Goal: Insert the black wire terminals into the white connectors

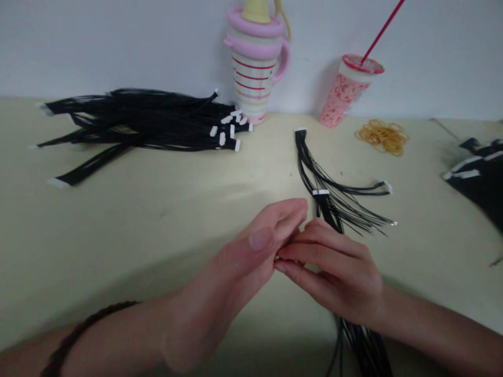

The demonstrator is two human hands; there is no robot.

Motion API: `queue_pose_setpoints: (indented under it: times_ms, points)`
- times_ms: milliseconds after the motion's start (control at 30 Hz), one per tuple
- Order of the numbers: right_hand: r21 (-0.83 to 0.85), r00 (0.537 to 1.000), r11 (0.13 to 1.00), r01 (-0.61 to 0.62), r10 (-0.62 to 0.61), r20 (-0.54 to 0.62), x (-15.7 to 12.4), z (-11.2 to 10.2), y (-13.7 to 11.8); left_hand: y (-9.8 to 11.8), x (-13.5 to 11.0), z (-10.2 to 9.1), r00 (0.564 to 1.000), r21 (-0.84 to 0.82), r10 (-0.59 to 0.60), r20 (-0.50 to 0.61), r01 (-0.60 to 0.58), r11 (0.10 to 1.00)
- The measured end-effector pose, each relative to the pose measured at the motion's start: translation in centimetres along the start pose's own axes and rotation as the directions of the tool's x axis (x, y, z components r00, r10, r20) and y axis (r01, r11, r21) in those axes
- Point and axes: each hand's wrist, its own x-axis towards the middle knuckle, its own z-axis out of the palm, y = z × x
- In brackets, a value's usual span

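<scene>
A dark braided band circles the left forearm, low at about 7 o'clock in the view. The left hand and right hand are bare, with slim fingers; the left thumbnail is short, smooth and unpainted.

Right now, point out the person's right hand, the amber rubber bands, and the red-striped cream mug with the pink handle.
Bare right hand (334, 277), head view, on its back.
Amber rubber bands (383, 137), head view, on the heap's middle.
Red-striped cream mug with pink handle (253, 78), head view, on its striped body.
</scene>
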Motion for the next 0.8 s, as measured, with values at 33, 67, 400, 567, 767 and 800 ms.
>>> queue_pose_setpoints:
  times_ms: [33, 67, 400, 567, 767, 800]
  points:
    - [-0.002, 1.0, 1.0, 0.005, -0.005, 0.004, 0.0, 0.0, 0.0, -0.1, 0.0, -0.1, 1.0, 0.006, 0.012, 0.009, -0.012, 1.0]
    - [-0.006, 1.0, 1.0, 0.008, -0.008, 0.007, -0.1, 0.0, 0.0, -0.3, 0.0, -0.2, 0.999, 0.012, 0.026, 0.026, -0.026, 1.0]
    - [-0.125, 0.995, 0.992, 0.017, -0.029, -0.093, 0.8, -1.4, 0.2, -0.3, 0.9, -1.2, 0.989, 0.599, 0.051, -0.137, 0.042, 0.799]
    - [-0.195, 0.99, 0.979, 0.067, -0.089, -0.106, 0.5, -1.5, 0.7, 0.5, 1.0, -1.5, 0.992, 0.616, -0.003, -0.128, 0.082, 0.784]
    - [-0.406, 0.978, 0.9, 0.159, -0.2, -0.061, 0.6, -1.5, 1.4, 1.7, 1.4, -2.3, 0.99, 0.82, 0.027, -0.138, 0.099, 0.564]
    - [-0.426, 0.979, 0.892, 0.154, -0.194, -0.054, 0.8, -1.8, 1.2, 1.8, 1.3, -2.5, 0.991, 0.895, 0.078, -0.106, 0.061, 0.442]
